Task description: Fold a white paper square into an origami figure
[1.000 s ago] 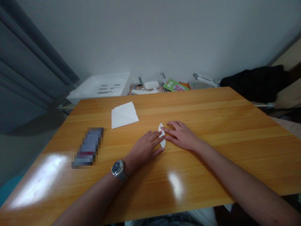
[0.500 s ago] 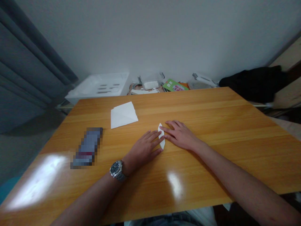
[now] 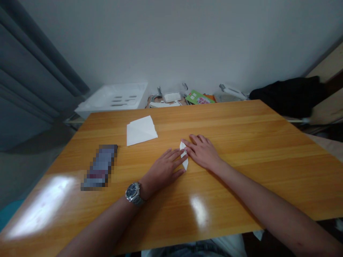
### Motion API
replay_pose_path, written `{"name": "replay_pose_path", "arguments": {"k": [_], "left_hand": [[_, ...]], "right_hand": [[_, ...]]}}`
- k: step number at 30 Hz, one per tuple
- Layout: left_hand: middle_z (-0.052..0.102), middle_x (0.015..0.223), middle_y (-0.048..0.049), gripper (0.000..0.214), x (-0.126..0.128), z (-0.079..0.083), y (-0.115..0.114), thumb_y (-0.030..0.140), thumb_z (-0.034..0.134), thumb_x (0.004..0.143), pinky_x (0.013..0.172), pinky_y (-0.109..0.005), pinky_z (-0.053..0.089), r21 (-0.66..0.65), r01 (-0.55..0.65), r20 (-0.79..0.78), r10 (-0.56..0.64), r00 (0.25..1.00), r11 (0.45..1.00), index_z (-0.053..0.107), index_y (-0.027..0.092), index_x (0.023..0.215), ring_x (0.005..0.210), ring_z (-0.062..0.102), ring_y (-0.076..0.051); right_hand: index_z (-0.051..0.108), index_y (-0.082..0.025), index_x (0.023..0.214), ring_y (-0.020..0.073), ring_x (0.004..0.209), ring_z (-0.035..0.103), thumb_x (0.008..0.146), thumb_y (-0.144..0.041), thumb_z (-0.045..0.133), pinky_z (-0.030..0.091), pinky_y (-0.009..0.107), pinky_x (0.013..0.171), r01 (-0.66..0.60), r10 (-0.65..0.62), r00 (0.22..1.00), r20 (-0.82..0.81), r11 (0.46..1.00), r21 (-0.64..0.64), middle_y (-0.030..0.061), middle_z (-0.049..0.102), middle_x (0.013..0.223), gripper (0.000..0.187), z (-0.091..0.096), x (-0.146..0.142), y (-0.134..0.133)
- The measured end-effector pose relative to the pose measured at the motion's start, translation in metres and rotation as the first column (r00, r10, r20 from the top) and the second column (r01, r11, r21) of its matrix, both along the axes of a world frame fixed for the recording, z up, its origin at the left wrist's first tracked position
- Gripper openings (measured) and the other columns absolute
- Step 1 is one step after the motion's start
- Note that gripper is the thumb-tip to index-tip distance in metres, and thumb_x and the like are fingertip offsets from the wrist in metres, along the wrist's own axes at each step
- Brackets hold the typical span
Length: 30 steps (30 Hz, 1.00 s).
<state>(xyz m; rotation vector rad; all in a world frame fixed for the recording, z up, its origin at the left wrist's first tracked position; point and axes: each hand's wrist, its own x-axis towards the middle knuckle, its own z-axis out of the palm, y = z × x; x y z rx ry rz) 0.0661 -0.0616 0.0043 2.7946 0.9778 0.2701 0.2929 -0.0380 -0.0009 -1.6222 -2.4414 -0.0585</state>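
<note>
A small folded white paper piece (image 3: 184, 161), narrow and pointed at both ends, lies flat on the wooden table (image 3: 241, 135). My left hand (image 3: 163, 171), with a wristwatch on the wrist, lies flat with fingers stretched out and its fingertips pressing the paper's left edge. My right hand (image 3: 202, 151) lies flat too, fingers extended over the paper's upper right part, covering some of it. Both hands meet at the paper.
A larger folded white sheet (image 3: 140, 130) lies farther back on the left. A blurred dark object (image 3: 100, 166) rests at the left. Behind the table are a white tray (image 3: 115, 97), clutter with a green card (image 3: 197, 96), and a black bundle (image 3: 291, 94).
My right hand has slid slightly up and to the left along the paper. The left hand and the paper have stayed almost still.
</note>
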Motion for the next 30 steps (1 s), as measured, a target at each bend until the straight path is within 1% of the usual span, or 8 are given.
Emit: {"name": "replay_pose_path", "arguments": {"k": [5, 9, 12, 15, 18, 22, 25, 30], "left_hand": [[0.039, 0.16, -0.0076, 0.053, 0.0, 0.002, -0.002, 0.045, 0.046, 0.102, 0.123, -0.051, 0.025, 0.0, -0.01, -0.004, 0.01, 1.0, 1.0, 0.041, 0.027, 0.152, 0.145, 0.039, -0.026], [0.037, 0.161, -0.0071, 0.053, -0.001, 0.001, -0.002, 0.047, 0.045, 0.103, 0.124, -0.051, 0.023, 0.007, -0.016, -0.008, 0.016, 1.0, 1.0, 0.04, 0.029, 0.152, 0.145, 0.038, -0.026], [0.036, 0.162, -0.0067, 0.055, -0.002, 0.0, -0.002, 0.048, 0.044, 0.102, 0.123, -0.05, 0.022, 0.009, -0.018, -0.013, 0.018, 1.0, 1.0, 0.038, 0.029, 0.153, 0.146, 0.038, -0.026], [0.036, 0.162, -0.0071, 0.056, -0.003, -0.002, -0.003, 0.049, 0.042, 0.103, 0.123, -0.051, 0.022, 0.016, -0.022, -0.019, 0.022, 1.0, 1.0, 0.035, 0.029, 0.155, 0.146, 0.037, -0.027], [0.038, 0.161, -0.0076, 0.056, -0.002, -0.002, -0.004, 0.05, 0.04, 0.103, 0.123, -0.051, 0.022, 0.027, -0.021, -0.029, 0.022, 0.999, 0.999, 0.035, 0.029, 0.155, 0.147, 0.037, -0.027], [0.038, 0.16, -0.0081, 0.055, -0.001, -0.001, -0.006, 0.05, 0.039, 0.104, 0.123, -0.05, 0.022, 0.055, -0.03, -0.034, 0.032, 0.999, 0.998, 0.037, 0.028, 0.155, 0.148, 0.035, -0.028], [0.038, 0.161, -0.008, 0.056, -0.003, 0.0, -0.007, 0.048, 0.038, 0.105, 0.125, -0.048, 0.021, 0.043, -0.003, -0.025, 0.004, 1.0, 0.999, 0.034, 0.026, 0.156, 0.15, 0.031, -0.026], [0.024, 0.166, -0.0087, 0.06, -0.013, 0.001, -0.007, 0.054, 0.037, 0.104, 0.126, -0.05, 0.018, -0.017, 0.082, -0.061, -0.083, 0.995, 0.996, 0.031, 0.026, 0.157, 0.154, 0.02, -0.026]], "right_hand": [[0.05, -0.032, 0.148, 0.0334, 0.127, 0.045, 0.105, -0.048, 0.034, 0.038, 0.051, 0.106, -0.029, 0.029, 0.997, -0.074, 1.0, 0.001, 0.0097, 0.051, 0.148, 0.049, -0.004, 0.005, 0.005], [0.049, -0.031, 0.149, 0.0315, 0.131, 0.045, 0.106, -0.046, 0.033, 0.038, 0.051, 0.109, -0.13, 0.127, 0.979, -0.157, 0.991, -0.012, 0.0088, 0.05, 0.15, 0.049, -0.005, 0.016, 0.009], [0.054, -0.032, 0.146, 0.0298, 0.134, 0.045, 0.106, -0.046, 0.035, 0.037, 0.052, 0.111, -0.192, 0.186, 0.966, -0.18, 0.981, -0.016, 0.0063, 0.051, 0.151, 0.046, -0.005, 0.022, 0.009], [0.054, -0.033, 0.145, 0.0265, 0.138, 0.045, 0.107, -0.044, 0.035, 0.035, 0.05, 0.115, -0.299, 0.286, 0.937, -0.2, 0.953, -0.039, 0.0038, 0.05, 0.154, 0.044, -0.005, 0.026, 0.009], [0.051, -0.028, 0.148, 0.0223, 0.143, 0.042, 0.108, -0.042, 0.031, 0.032, 0.047, 0.119, -0.391, 0.36, 0.902, -0.236, 0.915, -0.097, 0.0034, 0.046, 0.156, 0.046, -0.006, 0.027, 0.009], [0.046, -0.03, 0.15, 0.02, 0.147, 0.038, 0.109, -0.044, 0.026, 0.031, 0.048, 0.121, -0.385, 0.331, 0.905, -0.269, 0.906, -0.179, 0.0015, 0.043, 0.158, 0.048, -0.008, 0.028, 0.009], [0.045, -0.031, 0.151, 0.0198, 0.147, 0.037, 0.109, -0.045, 0.026, 0.03, 0.049, 0.122, -0.369, 0.309, 0.909, -0.28, 0.909, -0.195, 0.0012, 0.041, 0.158, 0.048, -0.008, 0.027, 0.009], [0.047, -0.031, 0.15, 0.0206, 0.148, 0.036, 0.109, -0.045, 0.026, 0.03, 0.05, 0.122, -0.351, 0.293, 0.917, -0.273, 0.916, -0.196, 0.0008, 0.041, 0.158, 0.048, -0.008, 0.026, 0.008]]}}
